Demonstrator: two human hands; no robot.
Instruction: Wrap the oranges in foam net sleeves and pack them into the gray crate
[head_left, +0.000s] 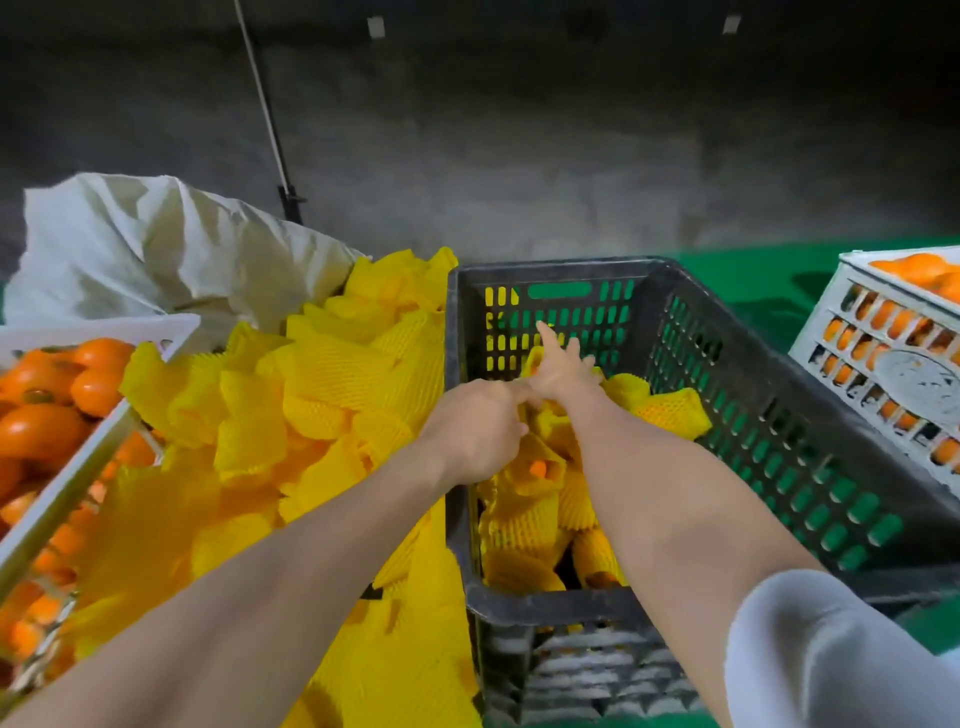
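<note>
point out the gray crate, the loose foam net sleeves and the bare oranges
gray crate (550, 269), head view, on its far rim
foam net sleeves (322, 374), head view, on a sleeve mid-pile, left of the crate
bare oranges (39, 431), head view, on one orange in the left white crate (93, 330)

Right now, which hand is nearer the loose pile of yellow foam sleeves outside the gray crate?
Left. The left hand is at the left rim of the gray crate, beside the pile of foam sleeves; the right hand reaches deeper inside the crate, fingers spread.
</note>
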